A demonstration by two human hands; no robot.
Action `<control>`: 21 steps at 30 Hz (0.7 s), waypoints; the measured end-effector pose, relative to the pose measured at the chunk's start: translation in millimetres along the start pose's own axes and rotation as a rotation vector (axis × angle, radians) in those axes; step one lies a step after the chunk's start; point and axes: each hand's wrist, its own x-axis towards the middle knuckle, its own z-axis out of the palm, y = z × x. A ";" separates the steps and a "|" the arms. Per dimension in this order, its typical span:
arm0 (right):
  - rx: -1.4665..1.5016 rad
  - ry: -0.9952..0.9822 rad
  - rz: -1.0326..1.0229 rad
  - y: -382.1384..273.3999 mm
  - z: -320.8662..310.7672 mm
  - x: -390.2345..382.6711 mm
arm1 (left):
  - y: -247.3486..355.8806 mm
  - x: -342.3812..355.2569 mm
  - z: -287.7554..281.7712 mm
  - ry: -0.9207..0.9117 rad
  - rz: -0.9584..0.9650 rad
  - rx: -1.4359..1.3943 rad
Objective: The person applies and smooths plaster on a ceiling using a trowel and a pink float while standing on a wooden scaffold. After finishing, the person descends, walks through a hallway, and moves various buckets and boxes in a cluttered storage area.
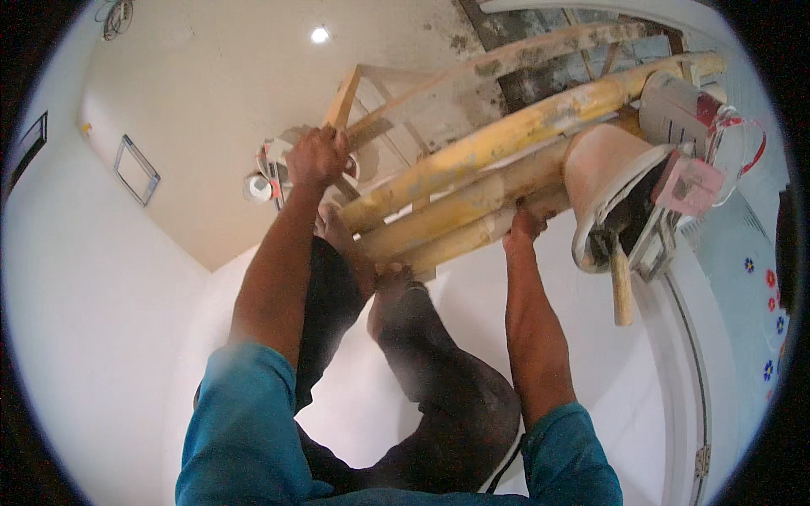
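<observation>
My left hand (316,156) is closed round a pale wooden beam (342,97) at upper middle. My right hand (525,223) grips the lowest of several long yellowish poles (468,240). My bare feet (388,287) rest at the poles' left ends. Right of my right hand, a stained bucket (603,173) lies tilted with a wooden-handled tool (622,287) in it, beside a pink flat tool (688,181).
Below are a tan floor (202,76), a small metal frame (137,169), and a white container (257,187). A second bucket (671,110) with red handle sits at right. White walls (101,320) surround me; a door frame (683,363) stands at right.
</observation>
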 end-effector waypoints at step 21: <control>0.129 -0.215 0.022 52.2 1.8 50.2 | -27.4 16.7 43.7 -0.136 0.056 -0.002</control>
